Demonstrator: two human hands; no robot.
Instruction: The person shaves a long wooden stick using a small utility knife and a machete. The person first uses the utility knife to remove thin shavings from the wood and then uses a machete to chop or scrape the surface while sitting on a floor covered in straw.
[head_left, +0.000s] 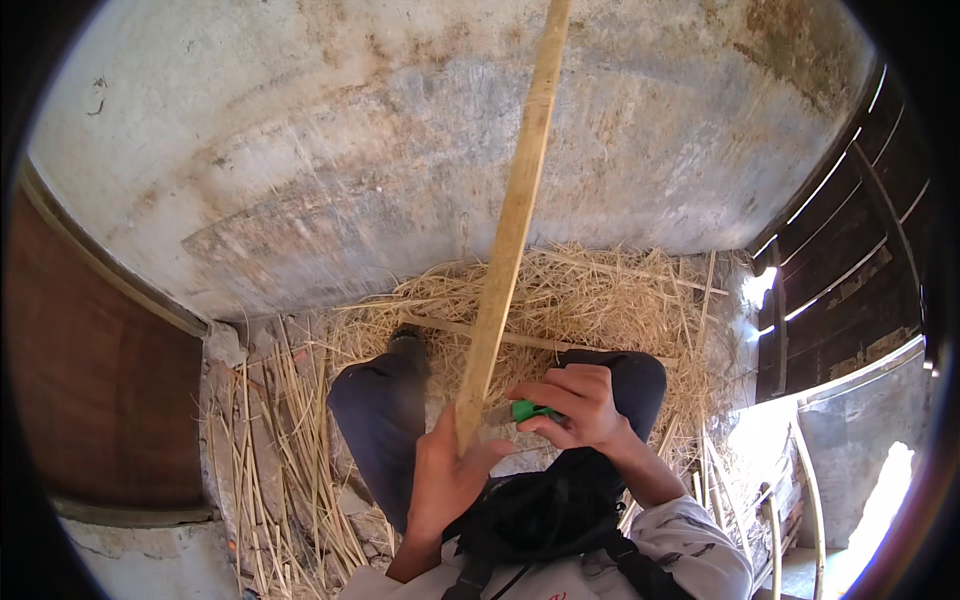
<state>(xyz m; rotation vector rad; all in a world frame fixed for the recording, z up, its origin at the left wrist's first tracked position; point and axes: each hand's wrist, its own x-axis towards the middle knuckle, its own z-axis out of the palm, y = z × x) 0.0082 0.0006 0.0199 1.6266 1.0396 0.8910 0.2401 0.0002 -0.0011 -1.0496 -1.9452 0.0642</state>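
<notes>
Our long, tan wooden strip (pixel 510 230) is looking unfinished.
Left hand (pixel 445 478) is gripping it; right hand (pixel 580 402), a small green object (pixel 525 410).

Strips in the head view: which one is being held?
The long, wide strip that reaches the picture's top edge: its lower end is in the left hand. The thin strips at lower left lie unheld.

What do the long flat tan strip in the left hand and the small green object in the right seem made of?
Long flat tan strip: probably bamboo or wood, matt and apparently unpainted, judging by its uneven natural tan and slender straight form.
Small green object: perhaps smooth plastic, given its even saturated colour, but the right hand hides part, so painted metal stays possible.
</notes>
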